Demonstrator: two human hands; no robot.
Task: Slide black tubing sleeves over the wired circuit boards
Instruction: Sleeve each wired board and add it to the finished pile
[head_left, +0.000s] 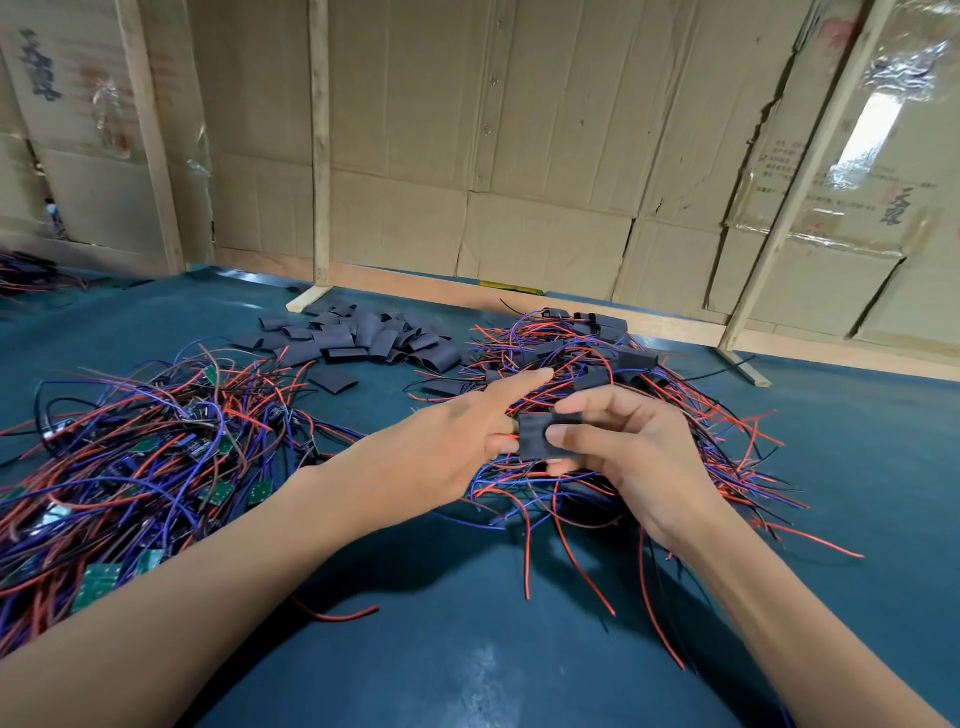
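A black tubing sleeve (535, 435) is held between both hands above the table's middle. My right hand (639, 457) pinches it, thumb on its front face and fingers curled behind. My left hand (457, 441) grips its left end with the lower fingers while the index finger points out straight. Red, blue and black wires (524, 499) hang down below the sleeve. The circuit board itself is hidden inside the sleeve or behind my fingers. A pile of unsleeved boards with wires (140, 447) lies at the left.
Loose black sleeves (363, 338) are heaped at the back centre. Behind my hands lies a pile of sleeved boards with wires (623, 374). The table has a blue-green mat (467, 649). Cardboard panels in wooden frames (519, 156) close the back. More wires (26, 275) lie far left.
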